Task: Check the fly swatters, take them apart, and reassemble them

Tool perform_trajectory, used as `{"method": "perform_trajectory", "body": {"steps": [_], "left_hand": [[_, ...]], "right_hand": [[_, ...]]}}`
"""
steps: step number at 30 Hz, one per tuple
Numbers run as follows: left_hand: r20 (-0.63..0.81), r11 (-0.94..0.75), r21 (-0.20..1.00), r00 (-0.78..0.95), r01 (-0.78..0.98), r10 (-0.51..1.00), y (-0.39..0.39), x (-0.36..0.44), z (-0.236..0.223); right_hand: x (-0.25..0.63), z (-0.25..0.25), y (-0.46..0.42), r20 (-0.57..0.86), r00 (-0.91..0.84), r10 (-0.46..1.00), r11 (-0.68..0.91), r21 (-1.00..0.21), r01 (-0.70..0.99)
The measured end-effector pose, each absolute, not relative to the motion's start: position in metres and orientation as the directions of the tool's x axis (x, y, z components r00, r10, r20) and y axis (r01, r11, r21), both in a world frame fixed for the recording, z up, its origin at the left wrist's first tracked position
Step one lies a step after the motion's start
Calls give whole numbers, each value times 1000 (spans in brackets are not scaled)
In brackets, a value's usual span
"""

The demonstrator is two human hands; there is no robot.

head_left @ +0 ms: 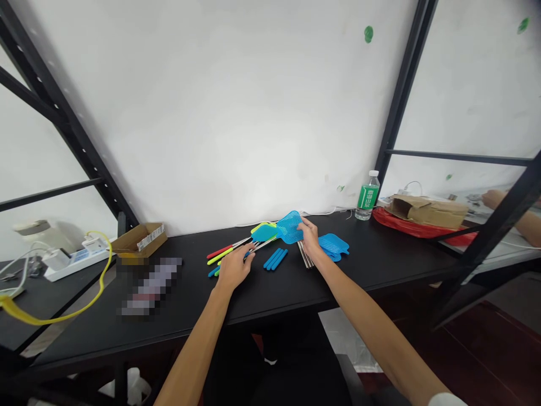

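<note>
My right hand (310, 238) grips the edge of a blue mesh fly swatter head (289, 226), raised slightly above the black table. My left hand (236, 267) is closed around the blue handle end of a fly swatter, its rod pointing toward that head. Beside and behind my left hand lie fly swatters with a red handle (219, 252), yellow-green handles and blue ones, their metal rods running to the right. Between my hands are several loose blue handles (275, 259). Bare metal rods (305, 256) lie by my right wrist, and more blue swatter heads (333, 246) to its right.
An open cardboard box (141, 239) and a blurred patch (154, 287) are at the left, near a power strip (78, 262) and yellow cable (101, 282). A water bottle (367, 195) stands at the back right, before a red bag (397, 221). Black frame posts flank the table.
</note>
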State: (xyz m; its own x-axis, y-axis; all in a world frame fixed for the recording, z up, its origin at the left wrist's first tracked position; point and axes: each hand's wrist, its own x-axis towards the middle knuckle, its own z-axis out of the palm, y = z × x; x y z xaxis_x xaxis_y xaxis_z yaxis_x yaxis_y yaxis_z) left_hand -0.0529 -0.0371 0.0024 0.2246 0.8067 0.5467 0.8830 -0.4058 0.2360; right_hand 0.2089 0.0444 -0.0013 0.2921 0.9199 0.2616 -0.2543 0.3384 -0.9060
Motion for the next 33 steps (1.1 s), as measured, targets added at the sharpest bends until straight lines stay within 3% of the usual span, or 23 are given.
{"method": "perform_trajectory", "body": {"steps": [19, 26, 33], "left_hand": [[557, -435, 222, 252, 873, 791, -34, -56, -3], [560, -426, 215, 247, 878, 791, -33, -56, -3], [560, -397, 189, 233, 898, 795, -34, -57, -1]], "right_hand": [[206, 2, 38, 320, 223, 921, 375, -884, -278], [207, -1, 40, 260, 206, 943, 305, -926, -225], [205, -2, 37, 315, 171, 933, 340, -929, -145]]}}
